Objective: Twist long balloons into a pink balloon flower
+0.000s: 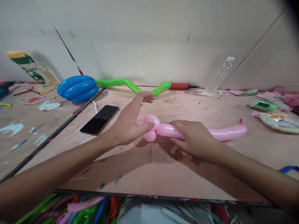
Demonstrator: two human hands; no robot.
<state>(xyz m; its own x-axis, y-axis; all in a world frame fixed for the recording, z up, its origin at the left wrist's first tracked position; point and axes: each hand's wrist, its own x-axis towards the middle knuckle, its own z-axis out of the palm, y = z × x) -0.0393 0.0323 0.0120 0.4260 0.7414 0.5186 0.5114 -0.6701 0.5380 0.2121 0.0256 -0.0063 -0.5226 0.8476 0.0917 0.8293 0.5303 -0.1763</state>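
Note:
A long pink balloon [223,133] lies across the middle of the table. Small twisted bubbles form its left end, and a thin uninflated tip sticks up at its right end. My left hand [130,121] is open beside the bubbles, its thumb resting against them and its other fingers stretched out and raised. My right hand [192,135] is wrapped over the middle of the long pink section and holds it.
A black phone [100,119] lies left of my left hand. Behind are a blue balloon bundle [78,89], a green balloon [116,82], a red pump [179,86] and a clear bottle [219,76]. Packets and scraps lie at right; colourful balloons [84,205] sit below the front edge.

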